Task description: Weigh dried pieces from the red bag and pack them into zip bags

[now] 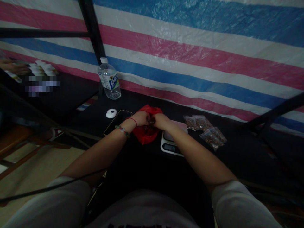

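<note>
A red plastic bag point(145, 136) lies on the black table, its mouth turned up. My left hand point(142, 117) is at the bag's upper left, its fingers curled in at the opening. From the other side my right hand point(159, 121) reaches in, fingers bent and close to the left ones. Between the fingertips is something small and dark that I cannot make out. Just right of the bag stands a white digital scale point(165, 147), partly covered by my right forearm. Several clear zip bags point(211, 136) of brown bits lie beyond it.
Left of the bag are a dark phone point(118, 122) and a white rounded case point(111, 113). Behind them stands a clear plastic bottle point(110, 80). A black metal post point(91, 31) rises at the table's left. Another person's hand point(17, 67) is near white-capped bottles point(42, 68) at far left.
</note>
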A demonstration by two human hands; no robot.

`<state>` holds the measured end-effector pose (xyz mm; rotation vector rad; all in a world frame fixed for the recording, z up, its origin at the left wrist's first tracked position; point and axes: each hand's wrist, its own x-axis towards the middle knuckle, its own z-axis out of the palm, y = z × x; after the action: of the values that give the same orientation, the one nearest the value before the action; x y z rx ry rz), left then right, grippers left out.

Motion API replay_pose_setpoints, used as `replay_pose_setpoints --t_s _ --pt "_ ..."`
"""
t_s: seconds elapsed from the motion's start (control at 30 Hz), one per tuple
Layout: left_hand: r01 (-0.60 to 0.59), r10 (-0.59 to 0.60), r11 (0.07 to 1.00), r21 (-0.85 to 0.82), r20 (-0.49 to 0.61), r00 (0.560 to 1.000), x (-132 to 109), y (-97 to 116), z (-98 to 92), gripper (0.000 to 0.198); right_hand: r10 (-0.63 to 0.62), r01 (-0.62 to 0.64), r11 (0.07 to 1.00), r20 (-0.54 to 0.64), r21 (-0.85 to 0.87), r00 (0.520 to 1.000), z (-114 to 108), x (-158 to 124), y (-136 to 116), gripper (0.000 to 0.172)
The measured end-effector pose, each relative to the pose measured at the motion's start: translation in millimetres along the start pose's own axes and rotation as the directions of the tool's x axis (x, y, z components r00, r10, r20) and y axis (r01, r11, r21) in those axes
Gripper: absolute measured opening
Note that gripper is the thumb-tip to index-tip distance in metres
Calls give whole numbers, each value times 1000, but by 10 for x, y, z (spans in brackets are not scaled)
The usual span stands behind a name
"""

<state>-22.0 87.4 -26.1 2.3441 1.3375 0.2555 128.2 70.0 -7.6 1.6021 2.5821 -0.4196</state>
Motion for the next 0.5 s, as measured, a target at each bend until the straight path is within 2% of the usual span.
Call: replay_pose_setpoints --t_s 0.1,0.2,0.37,0.5 --pt "54 -52 998 -28 87 995 -2 -14 -24 19 -12 12 998 3 64 1000 14 20 37 21" --pt "82 -71 990 -115 97 993 0 -43 -25 21 -11 11 997 2 77 1000 29 28 44 20" --pt "32 -26 967 -251 25 999 12 -84 -25 25 14 -5 988 -56 154 998 44 38 79 22" --pt "-37 19 946 -322 -57 998 -12 -72 -96 33 10 23 945 -101 325 995 85 46 161 23"
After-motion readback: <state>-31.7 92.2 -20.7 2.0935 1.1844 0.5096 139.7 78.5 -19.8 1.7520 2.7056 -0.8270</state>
